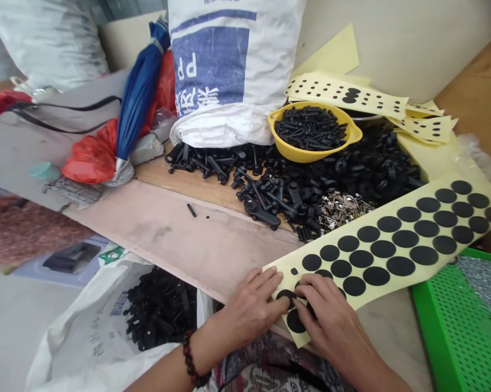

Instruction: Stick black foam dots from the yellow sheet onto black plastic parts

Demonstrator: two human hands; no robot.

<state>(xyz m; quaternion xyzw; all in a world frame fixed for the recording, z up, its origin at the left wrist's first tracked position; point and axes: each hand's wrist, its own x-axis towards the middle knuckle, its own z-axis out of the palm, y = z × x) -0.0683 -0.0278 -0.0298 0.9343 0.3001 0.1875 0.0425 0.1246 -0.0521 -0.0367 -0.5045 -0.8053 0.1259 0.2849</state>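
Head view is showing both hands working at the near end of a yellow backing sheet (396, 247) lying on the wooden tabletop (188, 239). The left hand (251, 307) is resting fingertips on the sheet's corner, pinching at a black round pad (287, 296); the right hand (331, 321) is pressing fingers beside it over the same spot. Neither hand is clenching; whether the pad is lifted or merely touched cannot be told, since the fingers are covering it.

The sheet is carrying three slanting rows of black pads, roughly two dozen showing; those under the hands are hidden. One yellow bowl (311, 154) is holding black screws, too many to count. A heap of black plastic parts (278, 190) is lying behind the sheet. One green perforated tray (453, 332) is being cut off at the right edge. One white sack (229, 71) is standing behind, its top out of frame.
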